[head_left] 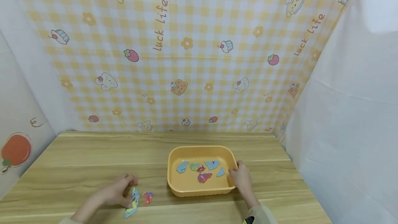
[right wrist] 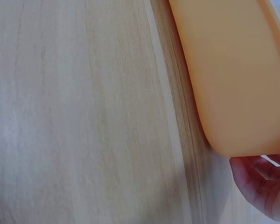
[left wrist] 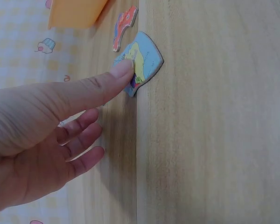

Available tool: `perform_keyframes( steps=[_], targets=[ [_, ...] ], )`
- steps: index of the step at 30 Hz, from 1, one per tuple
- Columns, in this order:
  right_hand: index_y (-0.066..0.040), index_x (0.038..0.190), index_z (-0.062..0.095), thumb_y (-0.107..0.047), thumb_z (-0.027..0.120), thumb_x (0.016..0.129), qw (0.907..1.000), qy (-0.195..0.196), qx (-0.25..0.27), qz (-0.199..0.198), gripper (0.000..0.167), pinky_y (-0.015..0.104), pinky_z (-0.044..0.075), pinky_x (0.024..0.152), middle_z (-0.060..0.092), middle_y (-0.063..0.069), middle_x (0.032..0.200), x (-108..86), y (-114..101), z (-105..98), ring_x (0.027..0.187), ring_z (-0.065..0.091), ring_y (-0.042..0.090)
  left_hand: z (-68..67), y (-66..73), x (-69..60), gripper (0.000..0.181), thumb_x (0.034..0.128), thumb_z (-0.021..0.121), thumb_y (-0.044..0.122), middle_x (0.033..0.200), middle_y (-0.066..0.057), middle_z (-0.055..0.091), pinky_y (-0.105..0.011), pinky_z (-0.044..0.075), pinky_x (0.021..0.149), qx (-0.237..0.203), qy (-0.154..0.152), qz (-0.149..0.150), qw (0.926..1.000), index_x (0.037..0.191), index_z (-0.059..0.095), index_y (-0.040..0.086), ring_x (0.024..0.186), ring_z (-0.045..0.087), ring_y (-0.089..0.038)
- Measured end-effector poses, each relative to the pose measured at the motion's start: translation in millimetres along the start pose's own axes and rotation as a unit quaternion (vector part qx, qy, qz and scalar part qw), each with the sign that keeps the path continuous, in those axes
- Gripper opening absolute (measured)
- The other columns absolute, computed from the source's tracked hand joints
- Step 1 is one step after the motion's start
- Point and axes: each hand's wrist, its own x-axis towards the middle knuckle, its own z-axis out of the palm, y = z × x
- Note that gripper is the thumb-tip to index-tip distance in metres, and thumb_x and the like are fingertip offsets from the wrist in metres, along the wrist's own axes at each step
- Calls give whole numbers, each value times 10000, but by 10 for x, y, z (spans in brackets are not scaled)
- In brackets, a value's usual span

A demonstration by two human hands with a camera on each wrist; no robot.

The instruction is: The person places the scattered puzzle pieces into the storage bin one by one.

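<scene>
A yellow plastic tray point(head_left: 186, 190) stands on the table with several puzzle pieces inside. At its right wall, my right hand point(head_left: 243, 179) grips the rim; in the right wrist view the fingers point(right wrist: 245, 175) curl at the tray's end wall point(right wrist: 233, 107). To the left of the tray, my left hand point(head_left: 116, 192) holds a blue and yellow puzzle piece point(head_left: 133, 205) between thumb and index finger, at table level. The left wrist view shows the thumb on this piece point(left wrist: 149, 58); the index finger is hidden there. A red and purple puzzle piece point(head_left: 147, 198) lies just right of it.
Inside the tray lie blue pieces point(head_left: 212, 165), a red and purple piece point(head_left: 204, 177) and a green and red piece point(head_left: 196, 167). The wooden table point(head_left: 109, 148) meets a checked cloth point(head_left: 199, 106) at the back, with white cloth point(head_left: 342, 113) on the right.
</scene>
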Motion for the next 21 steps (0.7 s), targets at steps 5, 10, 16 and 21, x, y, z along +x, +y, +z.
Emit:
perform_keyframes(
  steps=[5,10,16,21],
  targets=[
    [117,1052,530,-74,572,815,10000,-37,37,-11,308,318,502,544,627,252,875,-7,-3,-10,669,606,228,19,34,34,492,572,801,148,955,-74,442,-486,445,795,212,44,-146,9997,956,504,66,913,441,-241],
    [121,1058,519,-71,560,816,9998,-119,171,-10,312,310,491,532,622,247,865,-22,-17,-6,658,593,219,30,126,104,503,480,820,17,872,-65,448,-421,454,741,281,197,-731,9967,844,479,82,833,446,-215],
    [121,1056,514,-71,556,821,9995,-128,284,14,306,307,486,534,619,228,843,-27,1,-18,652,584,210,9,204,209,527,438,830,-52,779,-44,409,-274,338,617,346,67,-1085,9935,769,442,84,745,385,-189],
    [113,1072,508,-85,560,826,9997,-189,181,-11,320,324,488,556,619,231,863,-17,-13,-22,675,590,226,-22,227,237,494,454,843,-48,749,-38,387,-259,288,594,509,-189,-1059,9929,711,435,61,722,355,-182]
  ],
)
